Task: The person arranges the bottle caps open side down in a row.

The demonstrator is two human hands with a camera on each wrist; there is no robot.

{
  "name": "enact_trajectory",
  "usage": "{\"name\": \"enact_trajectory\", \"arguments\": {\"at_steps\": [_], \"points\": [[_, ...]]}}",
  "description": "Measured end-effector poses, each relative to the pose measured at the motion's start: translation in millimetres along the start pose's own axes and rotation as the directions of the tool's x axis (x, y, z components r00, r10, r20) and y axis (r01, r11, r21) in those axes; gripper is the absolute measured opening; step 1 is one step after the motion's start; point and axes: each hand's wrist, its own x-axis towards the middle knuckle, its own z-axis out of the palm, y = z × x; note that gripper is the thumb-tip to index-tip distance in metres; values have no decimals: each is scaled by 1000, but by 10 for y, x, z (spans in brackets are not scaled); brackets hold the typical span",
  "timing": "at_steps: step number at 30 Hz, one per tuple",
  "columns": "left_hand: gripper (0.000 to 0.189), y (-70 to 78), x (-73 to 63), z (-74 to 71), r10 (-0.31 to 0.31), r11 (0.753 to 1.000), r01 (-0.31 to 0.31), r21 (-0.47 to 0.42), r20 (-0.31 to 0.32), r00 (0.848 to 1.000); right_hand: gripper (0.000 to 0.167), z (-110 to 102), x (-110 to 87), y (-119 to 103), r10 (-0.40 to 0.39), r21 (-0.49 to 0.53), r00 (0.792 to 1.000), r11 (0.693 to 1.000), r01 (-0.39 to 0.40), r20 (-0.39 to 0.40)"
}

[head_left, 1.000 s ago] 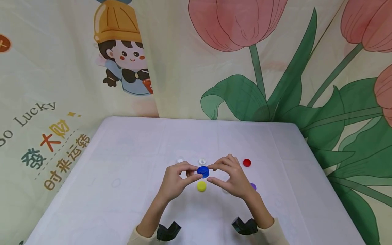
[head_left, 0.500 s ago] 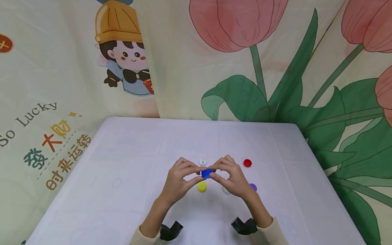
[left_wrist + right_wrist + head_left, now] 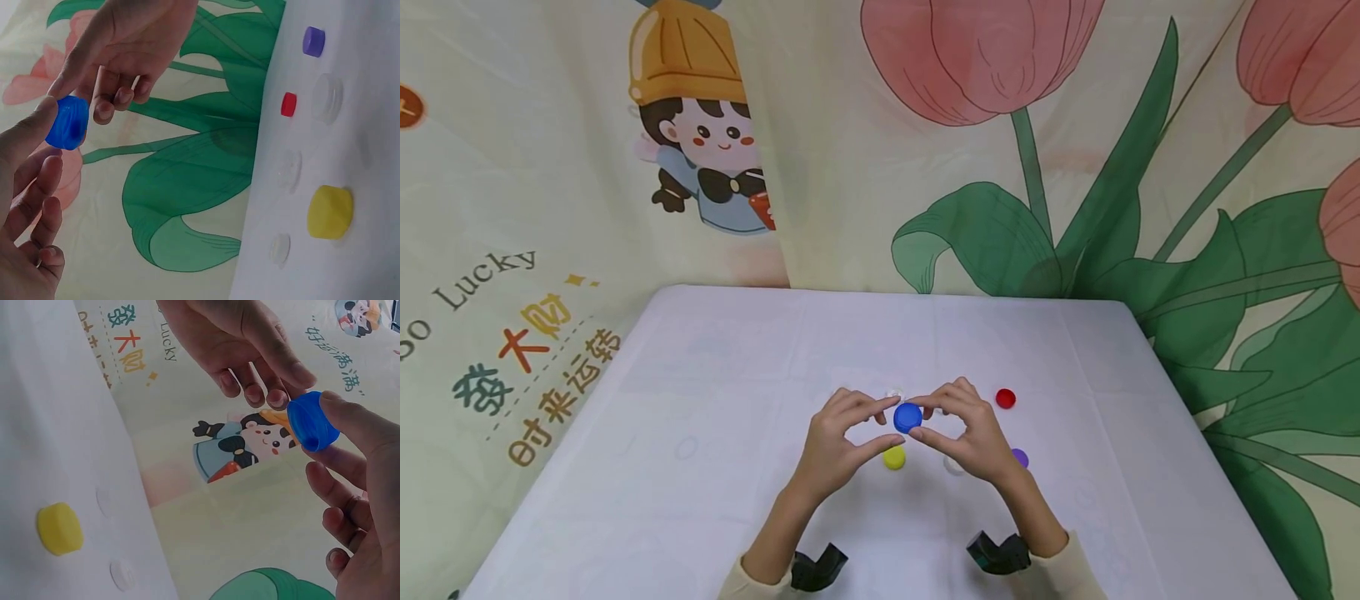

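Observation:
A small, round blue cap-like piece (image 3: 907, 418) is held up over the table, its flat round face toward the head camera. In the right wrist view the same blue piece (image 3: 312, 422) shows a hollow side. My right hand (image 3: 973, 433) pinches it between thumb and index finger. My left hand (image 3: 831, 442) is just to its left, thumb and index finger extended and spread, fingertips close to its edge. Below the hands lies a yellow round piece (image 3: 894, 458), which looks slightly lumpy in the left wrist view.
A red disc (image 3: 1005, 399) and a purple one (image 3: 1019, 457) lie on the white-covered table (image 3: 737, 350) to the right. Clear discs, such as this clear disc (image 3: 327, 99), lie among them. A printed cloth (image 3: 820, 167) hangs behind the table.
The left hand pinched the blue piece, then both hands were on it; now the right hand holds it and the left fingers have spread. The piece has shifted slightly right and turned.

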Motion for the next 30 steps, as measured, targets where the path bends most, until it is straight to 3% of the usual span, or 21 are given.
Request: {"name": "enact_trajectory", "arguments": {"at_steps": [13, 19, 25, 27, 30], "points": [[38, -70, -28, -28, -7, 1000, 8, 18, -49, 999, 35, 81, 70, -16, -29, -12, 999, 1000, 29, -28], [36, -158, -87, -93, -22, 999, 25, 46, -63, 998, 33, 212, 116, 39, -5, 16, 1000, 1000, 5, 3], [33, -313, -116, -244, -140, 986, 138, 97, 16, 990, 32, 439, 186, 136, 58, -13, 996, 998, -57, 72], [33, -368, -114, -303, -202, 974, 193, 120, 67, 977, 33, 528, 213, 177, 82, -36, 991, 996, -79, 104], [32, -442, -124, -391, -286, 950, 260, 175, 150, 946, 35, 667, 236, 231, 107, -88, 982, 992, -94, 154]]}}
